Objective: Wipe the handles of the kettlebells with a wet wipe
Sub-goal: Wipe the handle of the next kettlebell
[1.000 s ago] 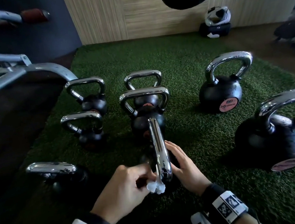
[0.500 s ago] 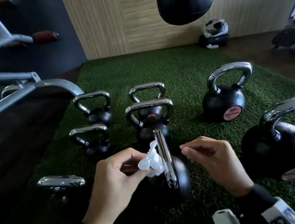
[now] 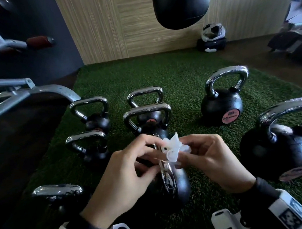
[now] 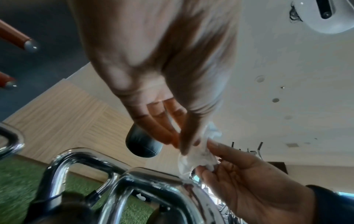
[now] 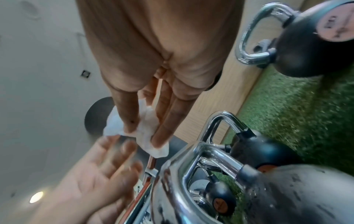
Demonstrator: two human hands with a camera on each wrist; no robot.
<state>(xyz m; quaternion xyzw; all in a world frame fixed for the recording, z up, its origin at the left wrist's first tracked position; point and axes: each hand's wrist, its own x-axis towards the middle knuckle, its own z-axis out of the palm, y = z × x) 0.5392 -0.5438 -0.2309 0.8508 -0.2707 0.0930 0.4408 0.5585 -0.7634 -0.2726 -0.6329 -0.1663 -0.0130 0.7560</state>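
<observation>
The nearest kettlebell [image 3: 182, 189] stands on green turf [image 3: 170, 73] with its chrome handle [image 3: 167, 180] pointing away from me. Just above that handle a crumpled white wet wipe [image 3: 172, 148] is held between both hands. My left hand [image 3: 129, 170] pinches its left side with thumb and fingers. My right hand [image 3: 204, 157] pinches its right side. The wipe [image 4: 197, 159] shows in the left wrist view under my left thumb, with right fingertips [image 4: 212, 145] on it. In the right wrist view my thumb and fingers clamp the wipe [image 5: 145, 128], and its lower tip hangs just over the handle [image 5: 216, 154].
Several more black kettlebells with chrome handles stand around, among them one at the right [image 3: 222, 107], a large one [image 3: 279, 151] and one at the near left [image 3: 57, 192]. A grey machine frame [image 3: 27, 95] lies left. A black punching bag [image 3: 181, 5] hangs ahead. A helmet [image 3: 211, 35] sits by the wall.
My left hand lifted the wipe from the near end of the handle to above it. My right hand left the kettlebell's body and came over to take hold of the wipe.
</observation>
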